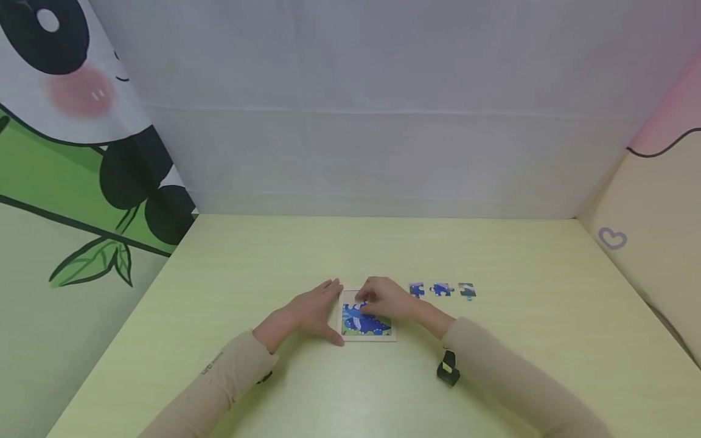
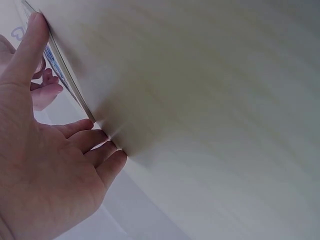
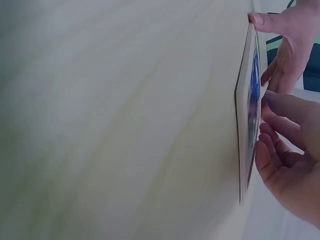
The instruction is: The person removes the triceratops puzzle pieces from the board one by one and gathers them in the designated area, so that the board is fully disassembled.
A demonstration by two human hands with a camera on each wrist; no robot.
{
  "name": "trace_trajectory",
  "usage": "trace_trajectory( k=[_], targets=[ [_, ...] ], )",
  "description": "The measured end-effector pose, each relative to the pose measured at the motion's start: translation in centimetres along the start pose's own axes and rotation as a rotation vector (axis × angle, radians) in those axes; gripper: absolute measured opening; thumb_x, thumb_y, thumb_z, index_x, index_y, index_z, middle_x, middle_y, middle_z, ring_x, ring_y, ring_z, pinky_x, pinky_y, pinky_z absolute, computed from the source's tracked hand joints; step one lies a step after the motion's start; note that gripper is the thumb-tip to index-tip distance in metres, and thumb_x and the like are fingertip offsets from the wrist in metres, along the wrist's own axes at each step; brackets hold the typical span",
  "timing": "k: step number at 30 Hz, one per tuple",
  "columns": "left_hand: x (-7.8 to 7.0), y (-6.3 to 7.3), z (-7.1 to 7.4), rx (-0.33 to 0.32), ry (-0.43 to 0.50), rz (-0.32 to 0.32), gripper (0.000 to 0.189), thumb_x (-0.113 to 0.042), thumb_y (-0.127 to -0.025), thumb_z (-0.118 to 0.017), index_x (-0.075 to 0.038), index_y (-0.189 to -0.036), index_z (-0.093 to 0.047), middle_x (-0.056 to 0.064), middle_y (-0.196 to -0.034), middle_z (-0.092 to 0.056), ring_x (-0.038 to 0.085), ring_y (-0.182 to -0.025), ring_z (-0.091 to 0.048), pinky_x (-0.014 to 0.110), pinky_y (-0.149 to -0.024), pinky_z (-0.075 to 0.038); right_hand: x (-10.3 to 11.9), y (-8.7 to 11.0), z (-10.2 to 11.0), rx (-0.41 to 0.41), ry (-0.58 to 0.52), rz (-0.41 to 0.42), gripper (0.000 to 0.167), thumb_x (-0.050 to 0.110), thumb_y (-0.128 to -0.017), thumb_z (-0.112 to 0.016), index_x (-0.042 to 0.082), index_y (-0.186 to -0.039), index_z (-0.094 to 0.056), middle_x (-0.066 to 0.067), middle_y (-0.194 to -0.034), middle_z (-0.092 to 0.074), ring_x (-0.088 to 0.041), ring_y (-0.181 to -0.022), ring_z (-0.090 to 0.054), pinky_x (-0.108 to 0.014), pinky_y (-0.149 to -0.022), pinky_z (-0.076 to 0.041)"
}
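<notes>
The cream-rimmed puzzle [image 1: 366, 325] wears a blue-and-green dinosaur print (light blue too), the table [image 1: 350, 389] pale yellow.

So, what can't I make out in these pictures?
Head view: whether the right hand pinches a piece; the hand itself hides it.
Head view: upper right of the puzzle board, behind that hand.
Both wrist views: the board's picture, seen nearly edge-on.
Head view: fine detail on the three loose pieces, too small.

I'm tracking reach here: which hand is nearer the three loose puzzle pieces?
Right. The right hand is over the puzzle board, left of the loose pieces; the left hand is at the board's left edge, farther from them.
</notes>
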State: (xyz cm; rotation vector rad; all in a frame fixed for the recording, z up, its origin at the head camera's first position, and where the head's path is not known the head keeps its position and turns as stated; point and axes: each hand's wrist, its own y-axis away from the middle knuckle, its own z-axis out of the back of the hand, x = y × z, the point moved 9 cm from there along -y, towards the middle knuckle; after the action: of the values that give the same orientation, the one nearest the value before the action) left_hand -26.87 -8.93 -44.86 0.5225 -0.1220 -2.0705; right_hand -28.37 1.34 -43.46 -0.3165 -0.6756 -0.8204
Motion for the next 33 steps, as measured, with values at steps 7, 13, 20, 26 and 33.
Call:
trace_trajectory(
  k=[7,13,20,26,33],
  targets=[
    [0.0,0.1,0.1,-0.004,0.003,0.001,0.113,-0.057,-0.059,-0.076,-0.005,-0.143,-0.022,0.012,-0.15,-0.019,0.028,-0.137,-0.014,0.046,-0.108,-0.025,0.8,-0.4,-0.8,0.021,0.036,-0.018,0.024,0.014,-0.081,-0.068,0.001,-0.101,-0.068,0.001,-0.083,-0.058,-0.008,-0.074,-0.051,-0.019,-0.066,-0.047],
    [0.1,0.1,0.0,-0.009,0.01,-0.002,0.112,-0.056,-0.059,-0.077,-0.005,-0.143,-0.023,0.012,-0.149,-0.02,0.029,-0.137,-0.015,0.046,-0.107,-0.026,1.2,-0.7,-1.1,0.032,0.039,-0.038,0.018,0.012,-0.079,-0.07,0.003,-0.094,-0.068,0.0,-0.081,-0.058,-0.009,-0.072,-0.051,-0.021,-0.065,-0.046],
    [0.1,0.1,0.0,-0.007,0.03,-0.012,0.112,-0.055,-0.059,-0.078,-0.004,-0.143,-0.024,0.013,-0.149,-0.02,0.029,-0.137,-0.015,0.045,-0.107,-0.026,1.2,-0.8,-1.1,0.029,0.045,-0.058,0.016,0.01,-0.077,-0.072,0.005,-0.089,-0.063,0.002,-0.077,-0.058,-0.009,-0.071,-0.051,-0.02,-0.065,-0.046],
    [0.0,0.2,0.1,0.0,0.025,-0.004,0.111,-0.054,-0.06,-0.077,-0.004,-0.143,-0.022,0.012,-0.15,-0.018,0.028,-0.137,-0.014,0.044,-0.108,-0.025,1.6,-0.6,-0.8,0.008,0.027,-0.049,0.016,0.007,-0.075,-0.072,0.006,-0.085,-0.06,0.001,-0.076,-0.057,-0.009,-0.07,-0.051,-0.02,-0.064,-0.046],
    [-0.2,0.3,0.3,-0.003,0.029,-0.009,0.112,-0.053,-0.059,-0.078,-0.003,-0.143,-0.022,0.014,-0.149,-0.018,0.03,-0.137,-0.014,0.045,-0.108,-0.024,1.4,-0.5,-0.5,-0.001,-0.05,-0.054,0.009,0.003,-0.079,-0.067,0.006,-0.083,-0.061,0.001,-0.077,-0.06,-0.009,-0.071,-0.054,-0.018,-0.065,-0.048]
  ],
)
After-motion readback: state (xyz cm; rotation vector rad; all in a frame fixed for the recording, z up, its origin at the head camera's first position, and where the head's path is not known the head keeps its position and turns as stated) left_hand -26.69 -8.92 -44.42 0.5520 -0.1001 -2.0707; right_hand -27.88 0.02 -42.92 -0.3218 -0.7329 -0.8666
